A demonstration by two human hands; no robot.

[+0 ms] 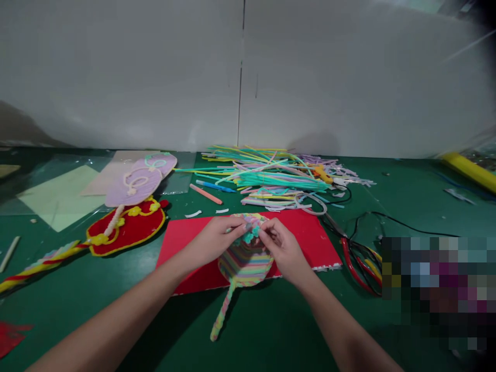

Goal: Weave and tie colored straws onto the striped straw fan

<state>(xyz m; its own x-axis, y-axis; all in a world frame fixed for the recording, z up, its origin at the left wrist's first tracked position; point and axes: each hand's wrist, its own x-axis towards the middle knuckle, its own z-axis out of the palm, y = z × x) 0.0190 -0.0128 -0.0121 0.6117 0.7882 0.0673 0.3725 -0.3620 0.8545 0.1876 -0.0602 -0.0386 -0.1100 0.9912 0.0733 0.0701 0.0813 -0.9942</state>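
Observation:
A round fan [248, 266] of pastel-striped pipe cleaners, with a twisted handle [222, 312] pointing toward me, lies over a red sheet [310, 243]. On the fan's upper part is a small teal pipe-cleaner flower [251, 236]. My left hand [217, 237] pinches this flower from the left, fingertips closed at its edge. From the other side my right hand [282, 248] has thumb and forefinger closed on the flower's right edge. The fingers partly cover the fan's top.
Behind the sheet lies a pile of colored pipe cleaners [279, 178]. Red-handled pliers [354, 268] and a black cord [411, 219] are at right. Purple [135, 183] and red [132, 227] fans lie left. An orange marker [206, 194] and blue pen [215, 186] lie beyond the sheet.

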